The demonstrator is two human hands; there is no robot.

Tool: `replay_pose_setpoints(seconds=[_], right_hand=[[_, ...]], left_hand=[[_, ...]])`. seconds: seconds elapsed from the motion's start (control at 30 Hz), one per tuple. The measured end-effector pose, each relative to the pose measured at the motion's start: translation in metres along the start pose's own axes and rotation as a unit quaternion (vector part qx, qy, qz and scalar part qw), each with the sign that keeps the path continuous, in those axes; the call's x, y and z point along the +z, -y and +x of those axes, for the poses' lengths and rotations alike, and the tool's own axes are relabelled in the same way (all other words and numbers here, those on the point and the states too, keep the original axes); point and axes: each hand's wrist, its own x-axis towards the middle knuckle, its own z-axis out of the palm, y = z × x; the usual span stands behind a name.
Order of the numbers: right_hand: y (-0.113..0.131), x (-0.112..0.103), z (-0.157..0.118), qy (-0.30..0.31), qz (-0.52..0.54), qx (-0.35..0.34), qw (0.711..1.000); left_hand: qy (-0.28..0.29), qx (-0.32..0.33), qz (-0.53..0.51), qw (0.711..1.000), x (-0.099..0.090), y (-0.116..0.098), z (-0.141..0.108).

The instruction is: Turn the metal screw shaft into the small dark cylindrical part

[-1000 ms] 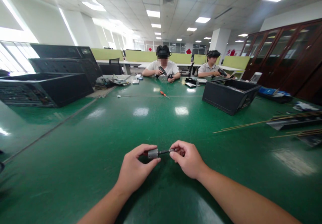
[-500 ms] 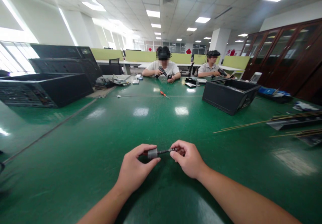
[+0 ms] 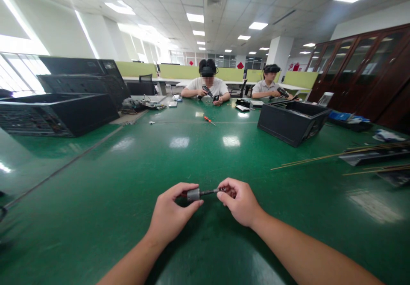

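Observation:
Above the green table [image 3: 205, 157], a small grey metal cylinder [image 3: 193, 195], which looks like a small electric motor, lies between the thumb and fingers of my left hand [image 3: 171, 212]. Something reddish shows behind it, partly covered by that hand. From its right end runs a thin dark shaft [image 3: 209, 192]. My right hand [image 3: 240, 202] pinches the far end of this shaft with thumb and forefinger. A small dark piece shows among the right fingers, too covered to make out.
An orange screwdriver [image 3: 209, 120] lies farther back. A black computer case [image 3: 288, 123] stands at right, another case [image 3: 80, 114] at left. Thin rods [image 3: 307, 160] stick out from the right. Across the table, a person [image 3: 206, 86] and another person [image 3: 269, 86] hold power drills.
Almost everything stays as it was. My left hand and the motor have shifted very slightly left, with the right hand still at the shaft end.

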Motion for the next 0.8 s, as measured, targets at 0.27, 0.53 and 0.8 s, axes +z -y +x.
replay_pose_setpoints(seconds=[0.27, 0.53, 0.8], right_hand=[[0.0, 0.0, 0.0, -0.005, -0.005, -0.006, 1.0], [-0.008, 0.0, 0.005, -0.048, 0.074, 0.032, 0.996], [-0.016, 0.005, 0.013, -0.058, 0.096, 0.043, 0.993]], left_hand=[[-0.002, -0.001, -0.002, 1.0, 0.0, -0.001, 0.0], [-0.019, -0.013, 0.02, 1.0, -0.003, 0.0, 0.003], [-0.058, -0.071, -0.056, 0.994, -0.004, 0.006, 0.008]])
